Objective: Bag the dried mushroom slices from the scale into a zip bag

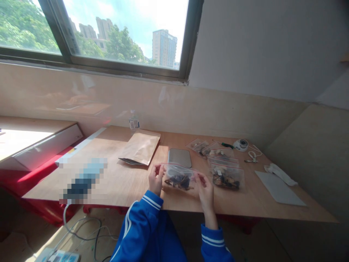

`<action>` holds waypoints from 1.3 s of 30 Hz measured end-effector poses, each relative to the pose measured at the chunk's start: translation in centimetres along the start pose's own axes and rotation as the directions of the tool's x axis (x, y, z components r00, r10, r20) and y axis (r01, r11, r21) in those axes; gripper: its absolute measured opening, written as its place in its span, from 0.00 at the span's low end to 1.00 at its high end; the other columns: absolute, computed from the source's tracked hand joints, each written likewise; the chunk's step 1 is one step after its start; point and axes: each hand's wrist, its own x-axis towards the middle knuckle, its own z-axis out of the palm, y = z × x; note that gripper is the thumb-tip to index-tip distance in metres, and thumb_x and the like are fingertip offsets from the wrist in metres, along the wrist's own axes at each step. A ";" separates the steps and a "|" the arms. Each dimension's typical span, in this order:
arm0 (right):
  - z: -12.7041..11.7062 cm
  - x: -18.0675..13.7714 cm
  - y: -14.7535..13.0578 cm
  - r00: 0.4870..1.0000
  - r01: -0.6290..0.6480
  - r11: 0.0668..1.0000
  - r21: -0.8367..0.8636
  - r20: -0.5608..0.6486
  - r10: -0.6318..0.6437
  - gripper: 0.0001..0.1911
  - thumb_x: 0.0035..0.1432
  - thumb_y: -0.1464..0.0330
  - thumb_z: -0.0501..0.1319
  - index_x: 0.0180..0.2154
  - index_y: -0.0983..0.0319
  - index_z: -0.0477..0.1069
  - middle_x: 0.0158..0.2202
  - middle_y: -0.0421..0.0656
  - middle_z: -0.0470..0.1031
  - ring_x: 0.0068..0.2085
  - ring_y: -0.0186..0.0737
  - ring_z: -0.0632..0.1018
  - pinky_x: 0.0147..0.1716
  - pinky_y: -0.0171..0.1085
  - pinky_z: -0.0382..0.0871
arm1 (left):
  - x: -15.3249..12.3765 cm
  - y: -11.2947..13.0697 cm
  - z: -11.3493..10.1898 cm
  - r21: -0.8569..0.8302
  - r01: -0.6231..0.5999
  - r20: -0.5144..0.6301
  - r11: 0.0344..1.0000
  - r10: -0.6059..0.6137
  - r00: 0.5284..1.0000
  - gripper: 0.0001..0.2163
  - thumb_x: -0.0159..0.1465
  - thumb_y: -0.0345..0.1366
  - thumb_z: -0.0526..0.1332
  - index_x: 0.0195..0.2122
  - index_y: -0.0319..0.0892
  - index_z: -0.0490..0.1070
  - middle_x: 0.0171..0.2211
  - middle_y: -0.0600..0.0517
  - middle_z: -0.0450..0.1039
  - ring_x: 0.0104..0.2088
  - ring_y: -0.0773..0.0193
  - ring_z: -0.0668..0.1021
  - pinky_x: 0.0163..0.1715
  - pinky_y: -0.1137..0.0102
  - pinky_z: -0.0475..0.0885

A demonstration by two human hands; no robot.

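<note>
At the near edge of the table (117, 185), a clear bag (177, 170) of dark dried pieces (181, 182) is held by its upper corners. Its left corner is pinched between the thumb and curled fingers of the left hand (156, 179); its right corner is gripped likewise by the right hand (205, 187). Farther back, a grey-topped flat device (181, 156) is seen, with a brown pouch (143, 145) laid left and filled bags (226, 176) gathered right.
</note>
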 end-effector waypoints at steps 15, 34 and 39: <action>-0.6 0.1 1.0 0.976 0.112 0.991 -0.078 -0.176 -0.124 0.17 0.52 0.56 0.63 0.34 0.64 0.73 0.25 0.41 0.74 0.26 0.36 0.74 0.29 0.35 0.70 | -0.4 0.4 0.1 0.022 0.031 0.089 0.999 -0.033 0.995 0.13 0.60 0.45 0.59 0.35 0.39 0.71 0.29 0.50 0.73 0.28 0.65 0.75 0.22 0.74 0.70; -0.5 0.4 2.0 0.939 0.112 0.994 0.012 -0.328 -0.102 0.17 0.49 0.56 0.65 0.32 0.64 0.72 0.27 0.41 0.72 0.28 0.34 0.71 0.31 0.35 0.68 | -0.4 0.9 0.4 0.035 0.026 0.187 0.999 -0.033 0.982 0.12 0.58 0.46 0.61 0.32 0.41 0.71 0.28 0.49 0.75 0.30 0.63 0.77 0.22 0.73 0.71; -0.5 0.4 2.1 0.950 0.045 0.994 0.095 -0.310 -0.013 0.18 0.48 0.54 0.64 0.31 0.63 0.70 0.24 0.38 0.70 0.26 0.33 0.71 0.29 0.33 0.67 | -0.2 1.5 0.4 0.007 0.079 0.251 0.997 -0.079 0.965 0.13 0.57 0.46 0.61 0.30 0.40 0.71 0.27 0.50 0.74 0.29 0.64 0.75 0.22 0.74 0.69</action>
